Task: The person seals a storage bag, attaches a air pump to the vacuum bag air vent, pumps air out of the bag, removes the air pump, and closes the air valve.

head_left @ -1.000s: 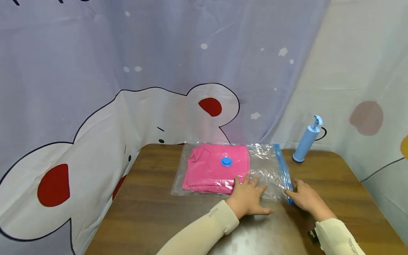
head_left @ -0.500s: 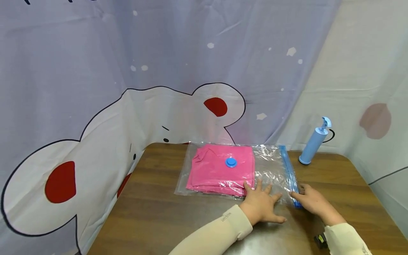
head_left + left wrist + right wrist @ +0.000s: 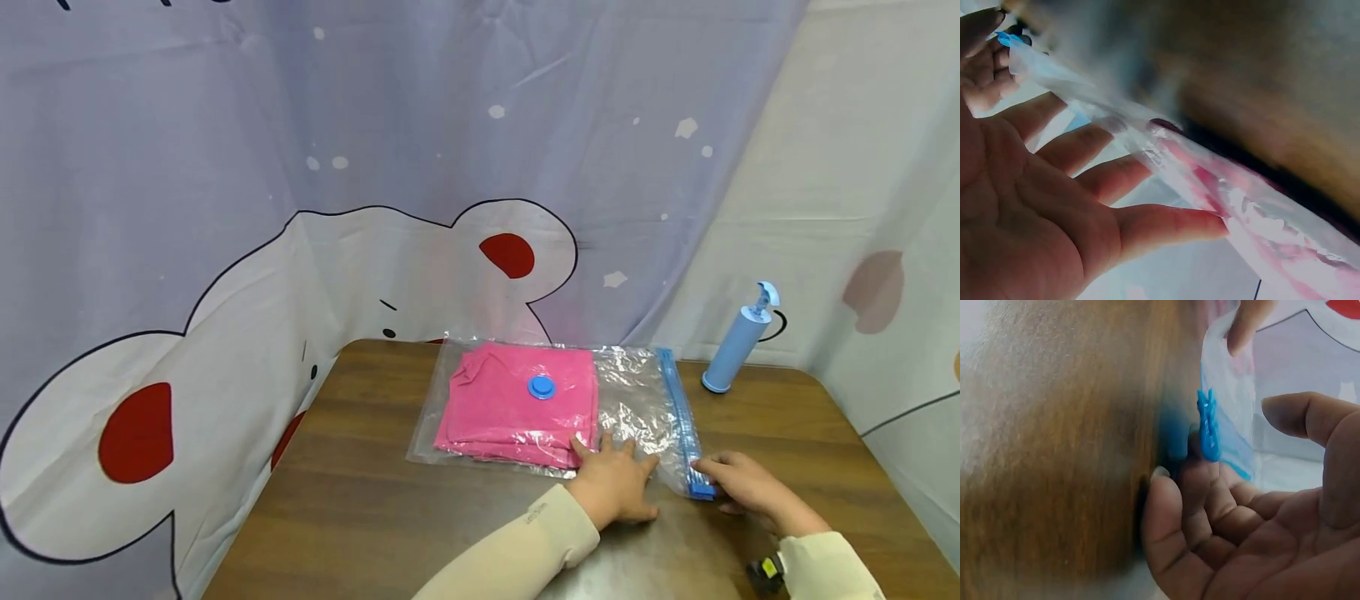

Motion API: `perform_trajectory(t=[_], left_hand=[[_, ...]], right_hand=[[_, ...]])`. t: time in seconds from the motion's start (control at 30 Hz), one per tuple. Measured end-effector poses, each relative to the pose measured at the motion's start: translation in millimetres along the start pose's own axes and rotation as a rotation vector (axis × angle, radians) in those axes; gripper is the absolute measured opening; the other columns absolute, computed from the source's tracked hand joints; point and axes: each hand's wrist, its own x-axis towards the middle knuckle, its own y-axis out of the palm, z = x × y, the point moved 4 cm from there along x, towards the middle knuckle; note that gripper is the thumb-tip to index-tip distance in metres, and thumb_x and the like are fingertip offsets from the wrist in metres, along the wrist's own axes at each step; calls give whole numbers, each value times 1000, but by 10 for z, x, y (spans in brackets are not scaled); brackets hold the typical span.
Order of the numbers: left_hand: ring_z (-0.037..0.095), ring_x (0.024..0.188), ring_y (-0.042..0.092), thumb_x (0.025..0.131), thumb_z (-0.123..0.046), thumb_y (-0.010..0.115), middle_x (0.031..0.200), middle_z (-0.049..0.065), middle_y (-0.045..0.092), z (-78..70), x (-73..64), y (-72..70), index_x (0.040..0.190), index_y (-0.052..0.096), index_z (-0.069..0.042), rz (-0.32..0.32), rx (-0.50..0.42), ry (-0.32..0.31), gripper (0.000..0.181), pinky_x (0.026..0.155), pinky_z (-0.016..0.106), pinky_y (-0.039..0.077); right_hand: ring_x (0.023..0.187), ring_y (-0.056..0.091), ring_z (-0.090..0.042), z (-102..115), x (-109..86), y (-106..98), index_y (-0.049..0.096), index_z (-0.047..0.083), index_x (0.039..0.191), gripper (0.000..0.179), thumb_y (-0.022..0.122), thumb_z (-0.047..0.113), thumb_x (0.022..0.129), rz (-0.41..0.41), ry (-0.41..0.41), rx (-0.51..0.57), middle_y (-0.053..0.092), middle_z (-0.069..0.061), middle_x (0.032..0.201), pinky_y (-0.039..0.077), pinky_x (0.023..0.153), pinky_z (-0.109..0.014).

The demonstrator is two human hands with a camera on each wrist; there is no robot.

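Note:
A clear vacuum storage bag [image 3: 637, 400] lies on the table with folded pink cloth [image 3: 517, 417] inside. Its round blue valve [image 3: 542, 387] sits above the cloth. A blue zip strip [image 3: 678, 408] runs along the bag's right edge, with a blue zip slider [image 3: 702, 492] at the near end. My left hand [image 3: 615, 485] rests with spread fingers on the bag's near edge, beside the cloth. My right hand [image 3: 750, 490] is at the slider. In the right wrist view, its fingers curl loosely beneath the slider [image 3: 1209, 428], while the thumb stands apart from it.
A light blue hand pump [image 3: 735, 350] with a black hose stands at the table's back right corner. Behind the wooden table [image 3: 360, 500] hangs a printed curtain [image 3: 375, 125]. A black and yellow item [image 3: 767, 573] is by the right wrist.
The left hand has slid slightly right and nearer to me along the bag. The right hand has shifted a little, and the blue slider now shows at the zip's near end.

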Motion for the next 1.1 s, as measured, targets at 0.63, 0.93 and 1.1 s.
perform_trajectory(t=[0.63,0.93,1.1], left_hand=[[6,108,79,103,-55,79,112,-24,84,-391,133,-295,109,85,-50,-227,114,76,11,98,46,65],[-3,77,74,101,-48,83,89,-28,80,-465,104,-399,92,81,-53,-438,244,160,11,64,26,59],[-3,71,70,101,-46,82,86,-29,79,-457,104,-388,88,80,-52,-448,264,163,15,61,25,57]], right_hand=[[73,68,-1,90,-156,-107,78,13,102,47,43,36,123,298,-83,191,74,11,82,60,69,-21],[71,67,0,189,-168,-90,76,15,98,47,42,36,124,270,-79,216,70,11,80,62,68,-21],[65,64,1,224,-168,-64,76,15,97,47,43,36,124,244,-69,199,67,11,77,60,62,-19]])
